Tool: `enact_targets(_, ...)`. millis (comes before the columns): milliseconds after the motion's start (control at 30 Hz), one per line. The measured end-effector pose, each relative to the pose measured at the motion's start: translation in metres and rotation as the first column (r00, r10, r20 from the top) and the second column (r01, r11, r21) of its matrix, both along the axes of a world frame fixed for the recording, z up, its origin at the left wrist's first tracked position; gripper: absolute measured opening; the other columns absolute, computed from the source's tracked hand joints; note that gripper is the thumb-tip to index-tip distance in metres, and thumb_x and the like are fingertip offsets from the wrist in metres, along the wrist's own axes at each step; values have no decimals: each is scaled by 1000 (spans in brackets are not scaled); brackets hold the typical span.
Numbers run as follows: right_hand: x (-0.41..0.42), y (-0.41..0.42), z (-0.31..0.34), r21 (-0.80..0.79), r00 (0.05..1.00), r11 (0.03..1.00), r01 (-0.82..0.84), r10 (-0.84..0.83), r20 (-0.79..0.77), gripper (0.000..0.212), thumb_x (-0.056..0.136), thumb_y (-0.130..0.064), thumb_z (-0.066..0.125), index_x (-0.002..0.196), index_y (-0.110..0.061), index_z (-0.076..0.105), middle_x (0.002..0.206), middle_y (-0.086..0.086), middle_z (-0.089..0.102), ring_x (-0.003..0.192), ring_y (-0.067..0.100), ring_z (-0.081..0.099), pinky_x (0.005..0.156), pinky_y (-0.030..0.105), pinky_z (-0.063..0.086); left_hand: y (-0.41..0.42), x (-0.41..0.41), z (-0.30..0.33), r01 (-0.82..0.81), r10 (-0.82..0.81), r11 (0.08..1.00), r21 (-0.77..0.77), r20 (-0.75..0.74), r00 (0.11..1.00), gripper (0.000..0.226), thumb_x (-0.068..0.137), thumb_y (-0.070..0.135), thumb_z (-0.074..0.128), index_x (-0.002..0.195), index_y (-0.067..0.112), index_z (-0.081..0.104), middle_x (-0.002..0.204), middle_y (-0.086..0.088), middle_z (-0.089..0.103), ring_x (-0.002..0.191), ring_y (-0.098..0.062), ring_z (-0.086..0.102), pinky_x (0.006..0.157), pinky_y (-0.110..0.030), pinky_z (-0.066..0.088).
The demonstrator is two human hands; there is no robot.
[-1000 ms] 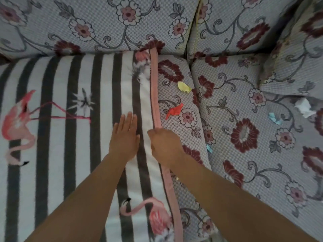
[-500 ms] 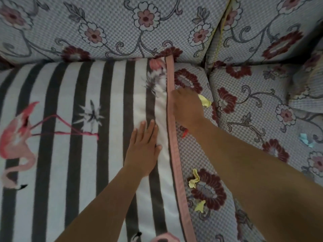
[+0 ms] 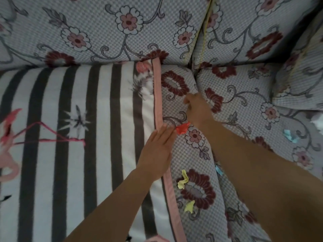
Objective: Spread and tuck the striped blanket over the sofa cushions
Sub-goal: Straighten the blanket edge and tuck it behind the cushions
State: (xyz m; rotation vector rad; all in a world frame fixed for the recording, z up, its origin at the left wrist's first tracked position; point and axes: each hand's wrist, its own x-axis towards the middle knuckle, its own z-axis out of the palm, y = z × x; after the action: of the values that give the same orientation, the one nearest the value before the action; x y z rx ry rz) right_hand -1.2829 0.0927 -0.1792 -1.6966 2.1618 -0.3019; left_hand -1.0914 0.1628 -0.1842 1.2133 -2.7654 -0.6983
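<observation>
Head view: two hands over a sofa.
Striped blanket (image 3: 78, 137): covers the left seat cushion.
Left hand (image 3: 155, 152): flat, fingers straight, pressing the blanket's pink edge.
Right hand (image 3: 197, 110): on floral cushion (image 3: 192, 154); grip cannot be told.

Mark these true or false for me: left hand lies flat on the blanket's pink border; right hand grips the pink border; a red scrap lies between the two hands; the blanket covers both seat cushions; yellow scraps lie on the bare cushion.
1. The left hand lies flat over the pink border: true.
2. The right hand grips the border: false, it rests on the floral seat cushion, apart from the border.
3. A red scrap lies between the hands: true.
4. The striped blanket covers both seat cushions: false, it stops at its border.
5. Yellow scraps lie on the floral cushion: true.
</observation>
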Motion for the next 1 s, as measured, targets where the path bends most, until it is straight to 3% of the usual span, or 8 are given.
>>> enact_targets(133,2,-22,15,-42,999,998,-47,48,17,19,94,-8,44,104,-7,61,101,14,64,85,27,59,73,35,49,-27,-6,9,-101,101,995,15,9,995,65,94,14,44,150,16,14,160,-1,12,148,-19,8,119,-33,3)
enact_targets(200,8,-37,20,-33,995,994,-102,102,-5,27,95,-7,43,116,-10,59,114,13,62,101,30,59,84,39,50,-41,-8,13,-134,133,991,22,21,991,63,94,13,43,150,16,15,159,-1,14,148,-19,10,120,-35,8)
enact_targets(267,17,-56,24,-1,982,984,-180,180,-58,46,92,-2,45,135,-17,48,137,10,49,119,31,51,94,40,46,-55,-8,13,-133,133,991,18,28,991,61,95,13,42,150,15,16,159,-1,15,147,-19,11,120,-36,10)
enact_targets(433,41,-121,10,44,906,924,-380,382,-181,70,86,5,42,148,-24,25,156,0,24,122,30,51,90,41,49,-97,-3,-1,-165,167,985,-48,23,986,62,94,15,40,151,13,16,159,-3,17,147,-22,11,121,-38,12)
enact_targets(633,42,-167,-33,191,835,902,-386,430,-344,54,95,-16,39,147,-23,26,146,13,40,124,35,48,100,45,42,-136,-1,-30,-205,215,972,-111,80,973,56,99,28,31,150,13,13,160,-3,11,148,-20,8,121,-36,9)
enact_targets(767,40,-189,-47,222,873,905,-362,412,-259,54,91,-29,41,143,-37,30,146,6,43,125,31,49,103,46,41,-141,0,-35,-177,190,978,-108,122,974,57,99,32,30,151,14,12,160,-2,8,148,-19,7,121,-36,9)
enact_targets(900,34,-157,-33,140,922,939,-315,338,-189,48,97,-23,41,144,-25,35,142,11,47,126,32,48,104,39,39,-147,3,-17,-132,127,991,12,175,976,65,96,30,42,151,14,11,160,-3,8,147,-22,9,119,-38,12)
enact_targets(1000,10,-105,-10,163,920,931,-325,352,-171,56,97,-13,42,149,-21,24,156,8,26,140,28,31,114,37,27,-120,2,6,-110,105,993,39,118,987,65,91,16,48,149,10,19,158,-7,19,145,-25,19,118,-41,19)
